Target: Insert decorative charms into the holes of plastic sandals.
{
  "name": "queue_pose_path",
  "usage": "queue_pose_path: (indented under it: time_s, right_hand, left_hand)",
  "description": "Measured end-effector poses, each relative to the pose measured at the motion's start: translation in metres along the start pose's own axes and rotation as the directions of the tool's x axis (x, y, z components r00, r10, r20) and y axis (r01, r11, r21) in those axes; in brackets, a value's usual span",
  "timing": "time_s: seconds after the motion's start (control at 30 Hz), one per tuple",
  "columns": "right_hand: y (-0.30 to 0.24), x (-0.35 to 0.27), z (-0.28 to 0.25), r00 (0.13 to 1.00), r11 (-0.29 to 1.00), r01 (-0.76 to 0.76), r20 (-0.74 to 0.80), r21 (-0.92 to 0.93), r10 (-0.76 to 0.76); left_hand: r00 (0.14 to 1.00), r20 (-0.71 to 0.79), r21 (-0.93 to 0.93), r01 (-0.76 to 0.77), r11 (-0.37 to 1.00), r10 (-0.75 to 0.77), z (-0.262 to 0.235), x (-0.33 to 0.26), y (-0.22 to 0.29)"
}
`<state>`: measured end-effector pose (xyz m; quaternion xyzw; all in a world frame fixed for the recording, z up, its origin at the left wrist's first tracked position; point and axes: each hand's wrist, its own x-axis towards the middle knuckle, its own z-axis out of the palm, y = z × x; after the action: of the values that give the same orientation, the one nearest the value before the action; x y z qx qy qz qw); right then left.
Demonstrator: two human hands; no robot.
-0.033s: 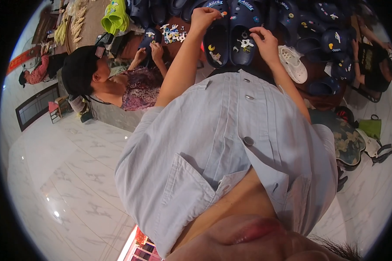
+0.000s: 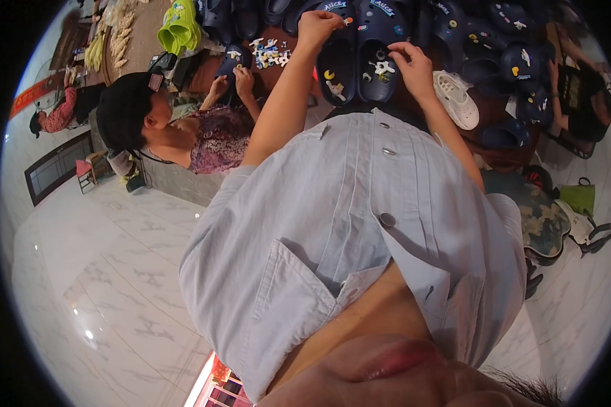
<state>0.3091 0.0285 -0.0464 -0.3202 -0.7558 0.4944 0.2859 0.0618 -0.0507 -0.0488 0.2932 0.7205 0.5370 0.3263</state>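
Note:
A pair of navy clogs lies toes away in front of me, the left clog (image 2: 336, 64) beside the right clog (image 2: 373, 41). My left hand (image 2: 319, 30) is over the toe of the left clog. Its fingertips are closed in a pinch at a small orange-and-white shoe charm (image 2: 348, 22). My right hand (image 2: 413, 66) hovers at the right clog's opening, fingers apart, close to a white charm (image 2: 385, 67) lying inside. More loose charms, among them a yellow one (image 2: 329, 74), rest in the left clog's foot bed.
At left a co-worker (image 2: 210, 139) handles another navy clog (image 2: 232, 60) near a pile of small charms (image 2: 271, 53). A white clog (image 2: 455, 98) sits right of my forearm. Several navy clogs (image 2: 516, 64) crowd the table's right side. Lime-green clogs (image 2: 178, 27) stand far left.

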Motion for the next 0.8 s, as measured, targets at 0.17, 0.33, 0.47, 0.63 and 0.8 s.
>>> queue_pose_path:
  time_s: [0.17, 0.33, 0.47, 0.63, 0.8]
  right_hand:
    - [0.005, -0.001, -0.002, 0.996, 0.992, 0.090, 0.007, -0.090, -0.090]
    - [0.000, -0.001, -0.004, 0.997, 0.994, 0.079, -0.014, -0.074, -0.080]
    - [-0.002, 0.005, -0.003, 0.962, 0.927, 0.262, 0.003, -0.269, -0.272]
    - [-0.015, 0.031, 0.010, 0.879, 0.788, 0.452, 0.059, -0.418, -0.473]
    - [-0.017, 0.057, 0.046, 0.857, 0.650, 0.509, 0.257, -0.564, -0.447]
  left_hand:
    - [0.995, -0.103, 0.353, 0.031, 0.935, 0.006, 0.009, 0.014, -0.001]
    - [0.986, -0.163, 0.584, 0.084, 0.807, 0.016, 0.014, 0.014, 0.011]
    - [0.992, -0.122, 0.607, 0.048, 0.793, 0.033, 0.009, 0.019, 0.009]
    - [0.999, -0.049, 0.650, 0.028, 0.759, 0.006, 0.007, 0.025, 0.015]
    - [0.995, 0.070, 0.672, 0.007, 0.741, -0.073, 0.004, 0.040, 0.020]
